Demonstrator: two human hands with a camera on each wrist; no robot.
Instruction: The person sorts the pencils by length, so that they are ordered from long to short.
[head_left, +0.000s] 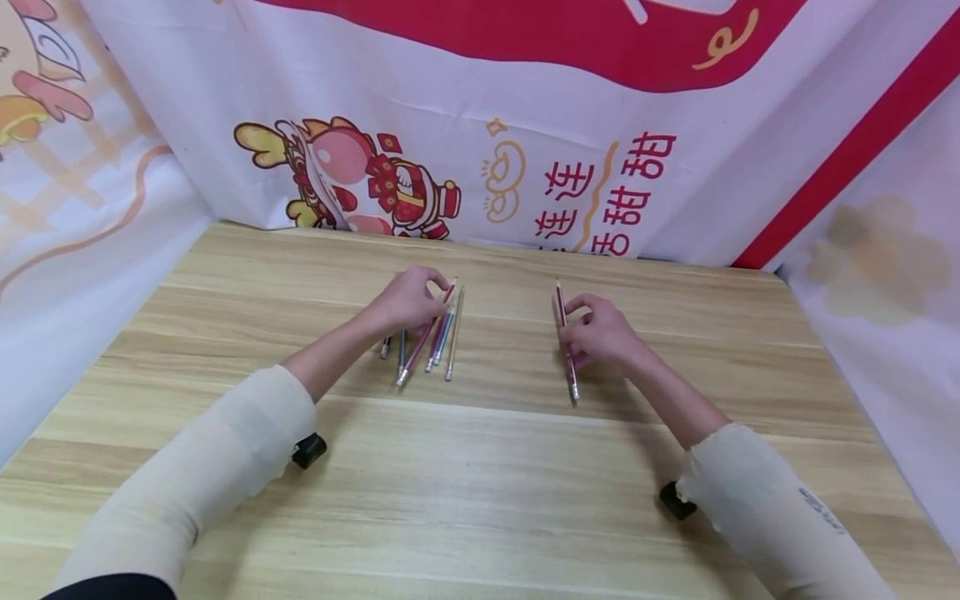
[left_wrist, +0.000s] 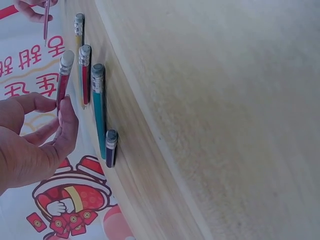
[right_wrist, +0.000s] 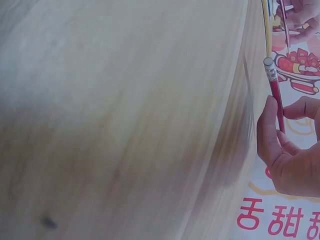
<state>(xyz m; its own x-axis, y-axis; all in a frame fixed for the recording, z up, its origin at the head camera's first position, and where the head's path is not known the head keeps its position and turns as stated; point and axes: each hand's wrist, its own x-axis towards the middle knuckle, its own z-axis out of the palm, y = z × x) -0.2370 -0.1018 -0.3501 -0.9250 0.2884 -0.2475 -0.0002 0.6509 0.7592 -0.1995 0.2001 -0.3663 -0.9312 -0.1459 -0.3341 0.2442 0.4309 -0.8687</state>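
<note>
Where the lower corners of the head view come nearest, two beige sleeves (head_left: 247,425) reach forward over the forearms, the left one ending at the bottom edge in a patch of black cloth (head_left: 112,587). Close to each sleeve's far end, a small black object (head_left: 309,451) shows at its inner side, too indistinct to name. Under both arms spreads a wood-grained table (head_left: 480,500). Farther out, the right hand (head_left: 603,335) holds a dark red pencil (head_left: 562,312) between thumb and fingertips, its white eraser end toward the person and its sharpened point toward the back of the table; whether the point touches the wood cannot be told. Well apart from it, the left hand (head_left: 408,302) pinches a red pencil (head_left: 420,346), slanted, eraser end likewise toward the person, the grip narrow. Around and beneath that hand more pencils lie on the table, erasers all facing the person: a navy pencil (left_wrist: 111,149) and a teal pencil (left_wrist: 97,100) on the left side of the held one, then a purplish-red pencil (head_left: 434,346), a blue pencil (head_left: 444,337) and a yellow pencil (head_left: 453,342) on its right. Beyond the table's far edge hangs a white cloth (head_left: 480,92), printed with a cartoon figure (head_left: 408,192), red lettering (head_left: 637,175) and, higher up, a broad red area (head_left: 525,33).
</note>
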